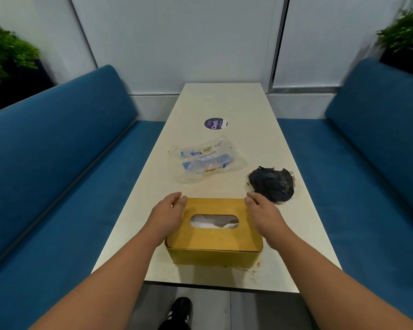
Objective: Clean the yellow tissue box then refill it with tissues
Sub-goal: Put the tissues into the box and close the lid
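Note:
The yellow tissue box [212, 244] stands near the front edge of the white table [224, 103], its lid on. White tissues [214, 221] show through the oval slot in the lid. My left hand [167, 214] rests against the box's left side, fingers reaching its far left corner. My right hand [264, 215] lies along the right side, fingers at the far right corner. Both hands press on the box from either side. A dark crumpled cloth [272, 184] lies on the table just beyond my right hand.
An empty clear plastic tissue wrapper [206, 160] lies in the middle of the table, a round purple sticker [215, 123] beyond it. Blue bench seats [57, 163] flank the table. Reddish smudges [255, 267] mark the table by the box's front right corner.

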A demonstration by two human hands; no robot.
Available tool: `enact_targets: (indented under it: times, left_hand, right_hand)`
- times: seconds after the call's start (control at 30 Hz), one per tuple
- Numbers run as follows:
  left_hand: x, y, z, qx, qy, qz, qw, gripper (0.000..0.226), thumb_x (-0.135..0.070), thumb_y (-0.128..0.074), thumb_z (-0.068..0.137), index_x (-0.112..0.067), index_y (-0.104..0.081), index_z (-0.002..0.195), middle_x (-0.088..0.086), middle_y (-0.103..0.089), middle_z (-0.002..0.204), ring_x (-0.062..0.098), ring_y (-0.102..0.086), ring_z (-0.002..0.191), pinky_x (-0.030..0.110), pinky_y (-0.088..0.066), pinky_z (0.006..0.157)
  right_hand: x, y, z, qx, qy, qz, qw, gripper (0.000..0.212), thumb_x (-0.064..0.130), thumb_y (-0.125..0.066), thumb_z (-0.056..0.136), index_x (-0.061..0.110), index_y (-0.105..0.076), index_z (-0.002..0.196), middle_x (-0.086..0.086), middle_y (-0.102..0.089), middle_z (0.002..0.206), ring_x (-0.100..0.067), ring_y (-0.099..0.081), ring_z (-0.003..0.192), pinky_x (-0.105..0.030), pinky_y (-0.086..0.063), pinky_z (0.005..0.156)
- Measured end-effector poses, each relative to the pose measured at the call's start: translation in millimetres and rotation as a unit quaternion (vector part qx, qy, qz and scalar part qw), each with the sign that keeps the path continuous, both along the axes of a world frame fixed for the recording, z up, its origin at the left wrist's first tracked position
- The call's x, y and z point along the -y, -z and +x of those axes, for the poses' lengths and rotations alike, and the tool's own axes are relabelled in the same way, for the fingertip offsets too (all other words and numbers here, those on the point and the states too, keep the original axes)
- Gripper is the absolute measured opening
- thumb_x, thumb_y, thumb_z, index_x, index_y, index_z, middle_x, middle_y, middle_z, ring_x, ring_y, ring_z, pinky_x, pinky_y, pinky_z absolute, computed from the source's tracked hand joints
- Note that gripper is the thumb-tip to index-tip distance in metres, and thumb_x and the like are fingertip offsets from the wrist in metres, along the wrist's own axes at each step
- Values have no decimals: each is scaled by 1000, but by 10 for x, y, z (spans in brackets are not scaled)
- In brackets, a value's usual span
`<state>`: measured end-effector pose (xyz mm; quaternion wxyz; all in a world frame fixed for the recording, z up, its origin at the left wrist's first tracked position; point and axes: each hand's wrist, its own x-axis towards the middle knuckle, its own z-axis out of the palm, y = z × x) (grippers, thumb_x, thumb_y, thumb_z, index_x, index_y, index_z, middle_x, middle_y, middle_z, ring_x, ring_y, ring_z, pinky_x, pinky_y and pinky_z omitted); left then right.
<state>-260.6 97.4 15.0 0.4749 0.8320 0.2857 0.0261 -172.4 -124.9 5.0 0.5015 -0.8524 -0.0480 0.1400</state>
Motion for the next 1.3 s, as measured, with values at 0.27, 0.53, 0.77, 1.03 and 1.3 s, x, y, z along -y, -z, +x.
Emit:
enact_targets:
  times: [0.27, 0.53, 0.77, 1.03, 1.3]
  left_hand:
    - [66, 26, -49, 40, -71, -84, 993, 34, -36, -45, 103, -31, -55, 134, -1, -49, 138, 19, -43, 110, 39, -39, 99]
    - [66, 9, 29, 33, -80, -71, 994, 35, -29, -44, 103, -28, -54, 137, 0, -47, 143, 26, -43, 128, 41, -37, 106]
    - [64, 37, 61, 29, -74, -56, 995, 37, -32, -44, 103, -28, -52, 139, 0, -48, 143, 23, -44, 125, 37, -37, 105]
    - [69, 56, 51, 10, -53, -29, 998, 43, -41, -51, 99, -34, -47, 141, 1, -46, 145, 27, -44, 128, 41, -39, 105]
    - [89, 38, 59, -12, -22, -5, 1000, 73, -52, -73, 80, -33, -42, 143, 2, -45, 142, 26, -47, 123, 39, -43, 99]
  right_hand:
    - [1, 144, -104, -61, 57, 131, 988, 29, 29, -41, 104, 33, -56, 128, 10, -45, 122, -16, -42, 112, -34, -38, 97]
    - [-43, 111, -20, -53, 64, 129, 988, 30, 26, -41, 104, 30, -59, 127, 11, -42, 121, -13, -36, 112, -32, -34, 95]
    - [-85, 127, 38, -21, 39, 79, 996, 31, 29, -37, 105, 29, -53, 131, 9, -45, 121, -13, -41, 108, -29, -36, 90]
    - [-115, 169, 77, 47, -9, -12, 999, 33, 29, -33, 105, 22, -50, 133, 1, -54, 126, -12, -46, 105, -29, -38, 89]
    - [-98, 101, 122, 28, -49, -64, 996, 35, 32, -33, 105, 22, -44, 136, -4, -50, 136, -23, -48, 122, -33, -39, 96]
